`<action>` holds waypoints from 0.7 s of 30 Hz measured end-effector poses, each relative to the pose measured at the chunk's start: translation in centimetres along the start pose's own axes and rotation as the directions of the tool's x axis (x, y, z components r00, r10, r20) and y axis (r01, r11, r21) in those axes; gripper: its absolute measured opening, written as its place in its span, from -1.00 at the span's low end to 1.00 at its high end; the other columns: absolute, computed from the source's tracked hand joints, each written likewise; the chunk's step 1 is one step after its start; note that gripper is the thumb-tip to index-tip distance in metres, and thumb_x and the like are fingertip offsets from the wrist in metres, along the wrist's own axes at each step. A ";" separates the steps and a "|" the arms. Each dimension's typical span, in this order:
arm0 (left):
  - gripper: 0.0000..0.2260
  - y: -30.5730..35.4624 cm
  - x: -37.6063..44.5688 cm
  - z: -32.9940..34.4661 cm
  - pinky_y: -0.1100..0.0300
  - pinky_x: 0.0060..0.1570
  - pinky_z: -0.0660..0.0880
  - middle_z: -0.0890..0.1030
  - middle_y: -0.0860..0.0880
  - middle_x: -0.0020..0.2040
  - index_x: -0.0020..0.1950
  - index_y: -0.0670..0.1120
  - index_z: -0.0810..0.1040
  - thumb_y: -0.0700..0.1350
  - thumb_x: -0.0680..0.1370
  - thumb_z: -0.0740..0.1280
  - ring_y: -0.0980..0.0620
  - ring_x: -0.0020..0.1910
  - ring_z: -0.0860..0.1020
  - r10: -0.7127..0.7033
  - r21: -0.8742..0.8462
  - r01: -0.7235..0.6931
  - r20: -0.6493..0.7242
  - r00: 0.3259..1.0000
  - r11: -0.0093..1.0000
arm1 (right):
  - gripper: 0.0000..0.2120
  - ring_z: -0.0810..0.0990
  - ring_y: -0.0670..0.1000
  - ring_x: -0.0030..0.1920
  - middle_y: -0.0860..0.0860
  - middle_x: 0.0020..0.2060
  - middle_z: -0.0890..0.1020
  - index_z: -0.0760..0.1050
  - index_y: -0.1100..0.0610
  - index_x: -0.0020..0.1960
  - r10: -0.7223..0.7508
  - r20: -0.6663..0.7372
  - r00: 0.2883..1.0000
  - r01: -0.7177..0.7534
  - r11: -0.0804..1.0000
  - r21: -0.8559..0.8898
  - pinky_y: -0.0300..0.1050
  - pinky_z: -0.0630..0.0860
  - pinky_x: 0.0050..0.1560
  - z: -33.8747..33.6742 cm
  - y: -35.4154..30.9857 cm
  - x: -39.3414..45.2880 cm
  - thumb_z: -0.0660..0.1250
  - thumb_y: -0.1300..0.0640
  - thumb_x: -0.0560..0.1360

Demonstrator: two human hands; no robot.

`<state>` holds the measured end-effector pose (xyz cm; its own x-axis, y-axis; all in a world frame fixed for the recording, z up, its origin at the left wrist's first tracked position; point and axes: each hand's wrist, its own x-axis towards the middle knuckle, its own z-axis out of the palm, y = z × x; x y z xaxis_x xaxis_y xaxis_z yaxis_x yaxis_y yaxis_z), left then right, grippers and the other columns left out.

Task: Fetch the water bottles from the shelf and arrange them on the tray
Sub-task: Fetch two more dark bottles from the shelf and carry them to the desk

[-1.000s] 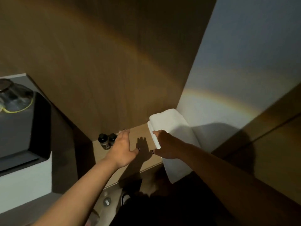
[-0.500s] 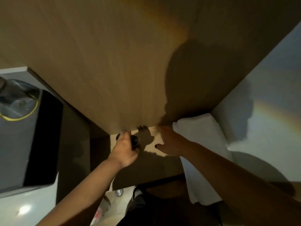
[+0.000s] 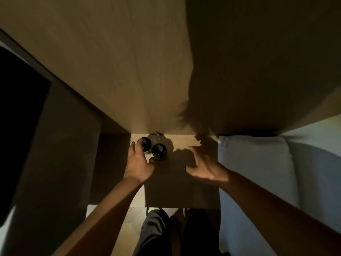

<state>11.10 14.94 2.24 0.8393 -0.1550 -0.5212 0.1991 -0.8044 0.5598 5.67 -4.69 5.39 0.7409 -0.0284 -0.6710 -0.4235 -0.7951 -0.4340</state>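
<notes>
Two dark-capped water bottles stand side by side at the back left of a wooden shelf (image 3: 182,189); I see them from above. The left bottle (image 3: 145,144) has my left hand (image 3: 139,166) wrapped around it, fingers on its far left side and thumb near the front. The right bottle (image 3: 159,151) stands just beside that thumb. My right hand (image 3: 203,163) hovers over the shelf to the right of the bottles, fingers spread and curled, holding nothing. No tray is in view.
A folded white towel (image 3: 254,163) lies on the shelf's right side, next to my right hand. A wooden panel (image 3: 129,71) rises behind the shelf. A dark surface (image 3: 18,117) sits at the left. My dark trousers (image 3: 156,235) show below.
The view has swung to look straight down on the shelf. My left hand has stayed around the left bottle. My right hand has drawn slightly away from the towel, toward the bottles.
</notes>
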 end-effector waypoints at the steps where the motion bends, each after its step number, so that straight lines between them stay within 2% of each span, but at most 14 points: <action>1: -0.30 -0.5 0.8 0.4 -0.04 0.49 0.12 0.03 -0.14 0.56 0.56 0.00 0.05 -0.25 0.52 0.34 -0.18 0.54 0.05 -0.004 -0.009 0.003 -0.017 1.000 1.000 | -0.30 0.26 0.09 0.45 0.11 0.48 0.24 0.05 0.13 0.53 -0.001 0.007 1.000 0.000 0.999 0.049 -0.08 0.28 0.40 0.7 0.4 0.9 0.34 0.06 0.52; 4: -0.31 -1.3 3.4 1.4 -0.12 0.46 0.19 -0.02 -0.11 0.57 0.54 0.16 0.09 -0.32 0.54 0.27 -0.19 0.55 -0.02 0.000 0.044 0.001 -0.037 0.999 0.999 | -0.29 0.22 0.10 0.48 0.07 0.51 0.17 0.00 0.05 0.54 0.022 0.048 0.999 -0.028 0.992 0.123 -0.03 0.30 0.40 2.8 1.6 2.7 0.32 0.13 0.53; 7: -0.32 -1.3 6.3 2.0 -0.11 0.49 0.10 -0.07 -0.12 0.58 0.53 0.14 0.13 -0.36 0.54 0.24 -0.20 0.55 -0.12 0.013 0.127 -0.012 -0.007 1.000 0.992 | -0.27 0.19 0.10 0.49 0.08 0.52 0.16 -0.01 0.06 0.55 -0.003 0.061 0.998 -0.002 0.997 0.079 -0.03 0.27 0.40 3.9 2.0 4.8 0.33 0.09 0.53; 9: -0.37 -1.9 8.1 2.5 -0.05 0.49 0.12 0.01 -0.14 0.57 0.51 0.08 0.23 -0.37 0.52 0.25 -0.20 0.55 -0.03 -0.002 0.128 0.001 0.007 1.000 0.992 | -0.29 0.26 0.09 0.45 0.10 0.48 0.23 0.03 0.12 0.53 -0.046 0.006 0.999 0.046 0.998 0.031 -0.08 0.29 0.38 4.0 2.1 6.4 0.34 0.07 0.52; 11: -0.49 -2.5 8.9 2.8 0.05 0.45 0.22 0.18 -0.13 0.52 0.42 -0.01 0.38 -0.36 0.51 0.26 -0.18 0.48 0.21 -0.024 0.065 0.024 0.008 1.000 0.998 | -0.31 0.32 0.07 0.41 0.11 0.45 0.29 0.06 0.15 0.52 -0.087 -0.054 0.995 0.087 0.996 -0.005 -0.17 0.30 0.32 4.1 2.2 7.3 0.33 0.06 0.52; 13: -0.53 -3.3 8.9 3.4 0.12 0.38 0.29 0.29 -0.10 0.44 0.36 -0.06 0.43 -0.38 0.49 0.27 -0.15 0.38 0.35 0.006 0.025 -0.006 -0.026 1.000 1.000 | -0.32 0.32 0.05 0.42 0.10 0.45 0.29 0.06 0.11 0.52 -0.103 -0.071 0.992 0.103 0.995 -0.012 -0.19 0.30 0.30 4.8 2.7 7.8 0.32 0.04 0.53; 17: -0.48 -4.8 8.2 4.0 0.24 0.34 0.26 0.35 -0.10 0.42 0.41 -0.09 0.36 -0.42 0.49 0.25 -0.08 0.38 0.36 0.066 -0.081 -0.075 -0.110 0.992 0.994 | -0.31 0.22 0.10 0.47 0.05 0.51 0.17 0.02 0.00 0.54 -0.003 0.066 0.998 -0.013 0.973 0.231 0.02 0.32 0.38 6.7 4.2 7.9 0.31 0.09 0.53; 21: -0.54 -6.2 7.8 3.9 0.07 0.38 0.34 0.42 -0.12 0.37 0.37 -0.10 0.37 -0.39 0.51 0.27 -0.09 0.37 0.40 0.041 -0.114 -0.064 -0.191 0.981 0.991 | -0.32 0.33 0.00 0.38 0.06 0.48 0.23 0.06 0.05 0.53 0.025 0.072 0.997 -0.042 0.969 0.243 -0.18 0.42 0.22 8.5 5.0 7.3 0.32 0.17 0.53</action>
<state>14.42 16.50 -7.78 0.9279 -0.0756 -0.3651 0.2015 -0.7223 0.6616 4.51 -3.77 -6.79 0.6910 -0.0047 -0.7229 -0.5681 -0.6219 -0.5390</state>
